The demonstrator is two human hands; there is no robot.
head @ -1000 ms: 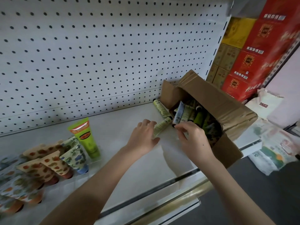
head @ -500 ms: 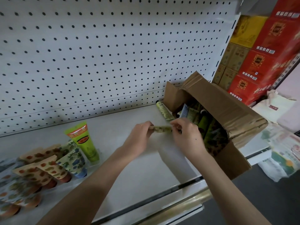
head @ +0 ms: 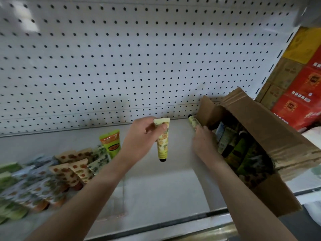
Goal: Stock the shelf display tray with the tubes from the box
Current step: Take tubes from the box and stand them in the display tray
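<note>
We judge the job partly done: stocked tubes (head: 69, 167) stand at lower left, but the box (head: 278, 136) at right holds many more. The left hand (head: 142, 136) pinches a yellow tube (head: 163, 145) at frame centre, its long axis nearly upright, cap pointing down. Whether the right hand (head: 204, 141), at the box mouth, grasps anything we cannot tell.

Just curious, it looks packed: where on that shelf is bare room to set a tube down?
Bare shelf in the middle, between the standing tubes at left and the cardboard box at right. The left end is crowded.
</note>
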